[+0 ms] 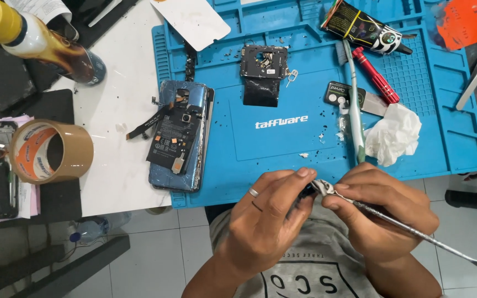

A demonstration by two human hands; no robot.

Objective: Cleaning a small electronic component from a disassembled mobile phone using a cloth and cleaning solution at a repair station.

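my left hand [266, 212] pinches a small dark part [306, 191]; my right hand [379, 212] clamps a thin metal pry tool [415, 232] against it. the opened blue phone [180, 135] lies unassembled.

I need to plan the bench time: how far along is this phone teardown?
Done: the phone lies opened on the blue mat, a black board set apart. In hand: left hand pinches a small part while right hand works it with a metal tool. Left: everything remains unassembled.
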